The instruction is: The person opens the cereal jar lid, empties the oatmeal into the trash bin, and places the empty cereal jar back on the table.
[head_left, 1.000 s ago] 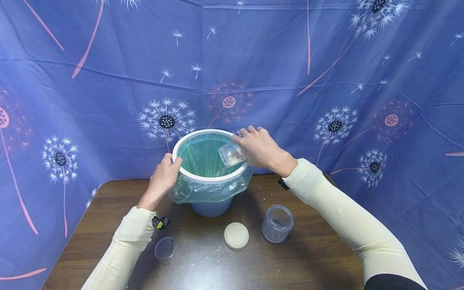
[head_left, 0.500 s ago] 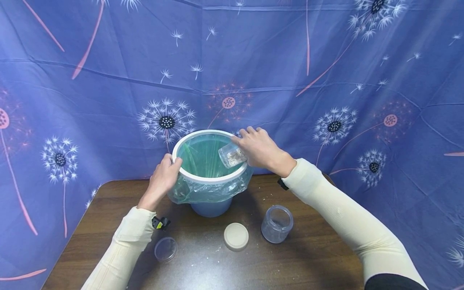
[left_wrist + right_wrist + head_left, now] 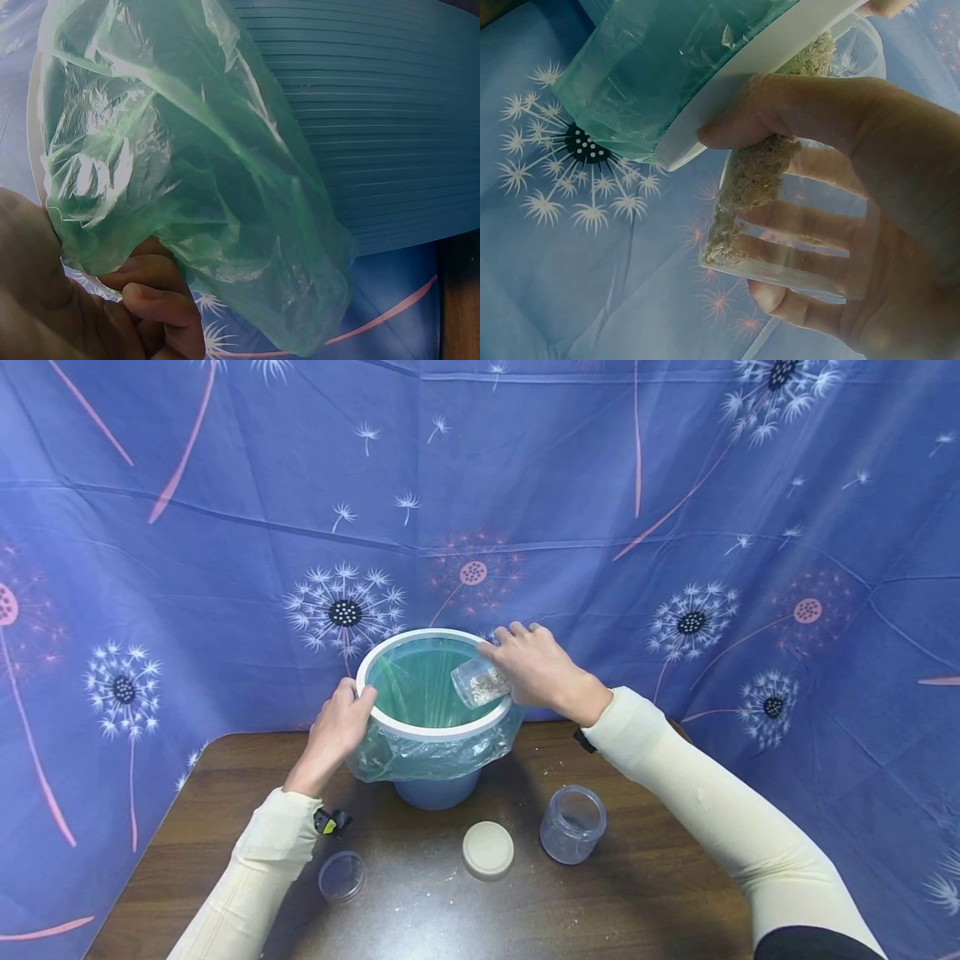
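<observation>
A blue trash can (image 3: 438, 791) with a white rim ring stands at the back of the table, lined with a green plastic bag (image 3: 195, 157) that hangs over its outside. At the rim's left side, my left hand (image 3: 335, 731) grips the can, thumb over the ring and fingers outside against the bag. My right hand (image 3: 542, 670) holds a clear plastic jar (image 3: 472, 683) tilted over the right rim, its mouth toward the inside. Pale, crumbly bits (image 3: 759, 176) lie along the jar's lower wall and near its base. The can's bottom is hidden.
In front of the can lie a beige round lid (image 3: 488, 850) and, to its right, an uncovered clear jar (image 3: 573, 825). A clear lid (image 3: 342, 877) lies near the left forearm. Crumbs dot the brown table (image 3: 420, 918). Blue patterned cloth (image 3: 525, 460) hangs behind.
</observation>
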Demonstrator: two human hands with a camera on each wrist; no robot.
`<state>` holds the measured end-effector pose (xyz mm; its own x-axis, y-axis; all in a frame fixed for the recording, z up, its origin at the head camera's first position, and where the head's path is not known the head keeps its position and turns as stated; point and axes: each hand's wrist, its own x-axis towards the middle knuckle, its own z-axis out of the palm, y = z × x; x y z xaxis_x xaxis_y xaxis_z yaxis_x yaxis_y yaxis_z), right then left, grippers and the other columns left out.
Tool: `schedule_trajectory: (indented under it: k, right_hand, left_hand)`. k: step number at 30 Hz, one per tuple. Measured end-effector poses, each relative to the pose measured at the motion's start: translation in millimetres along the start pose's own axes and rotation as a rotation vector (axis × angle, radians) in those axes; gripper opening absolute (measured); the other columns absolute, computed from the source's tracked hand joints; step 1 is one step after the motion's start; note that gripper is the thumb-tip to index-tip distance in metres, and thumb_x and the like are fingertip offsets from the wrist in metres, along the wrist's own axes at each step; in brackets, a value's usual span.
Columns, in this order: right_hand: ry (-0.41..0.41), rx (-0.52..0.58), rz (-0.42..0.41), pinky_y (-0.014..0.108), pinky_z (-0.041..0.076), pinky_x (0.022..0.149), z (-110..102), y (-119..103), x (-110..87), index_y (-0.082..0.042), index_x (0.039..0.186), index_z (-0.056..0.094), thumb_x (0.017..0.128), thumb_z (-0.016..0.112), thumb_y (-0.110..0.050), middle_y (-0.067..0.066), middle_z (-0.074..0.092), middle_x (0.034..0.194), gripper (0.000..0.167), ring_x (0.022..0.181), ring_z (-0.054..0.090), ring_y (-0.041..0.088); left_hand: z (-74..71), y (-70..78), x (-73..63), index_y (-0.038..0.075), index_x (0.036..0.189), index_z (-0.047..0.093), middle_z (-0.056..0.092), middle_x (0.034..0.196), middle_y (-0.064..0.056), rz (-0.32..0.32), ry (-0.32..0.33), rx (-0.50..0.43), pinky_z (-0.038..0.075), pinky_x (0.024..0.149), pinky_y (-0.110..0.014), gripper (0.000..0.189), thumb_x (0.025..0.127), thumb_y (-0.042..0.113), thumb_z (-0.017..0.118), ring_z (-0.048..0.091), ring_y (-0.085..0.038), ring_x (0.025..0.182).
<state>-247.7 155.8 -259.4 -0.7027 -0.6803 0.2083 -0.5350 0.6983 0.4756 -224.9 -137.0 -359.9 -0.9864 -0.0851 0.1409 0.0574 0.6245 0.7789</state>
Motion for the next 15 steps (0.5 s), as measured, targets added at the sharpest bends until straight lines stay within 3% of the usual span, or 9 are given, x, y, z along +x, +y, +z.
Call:
schedule_trajectory:
  k: [15]
  right_hand:
    - [0.005, -0.023, -0.007, 0.043, 0.052, 0.068, -0.8, -0.6, 0.7, -0.016, 0.136, 0.068, 0.091, 0.072, -0.004, 0.014, 0.067, 0.105, 0.047, 0.087, 0.062, 0.031]
  left_hand:
    - [1.0, -1.1, 0.8, 0.007, 0.106, 0.050, 0.061, 0.097, -0.020, 0.002, 0.010, 0.004, 0.043, 0.084, -0.058, 0.036, 0.106, 0.041, 0.039, 0.061, -0.041, 0.096]
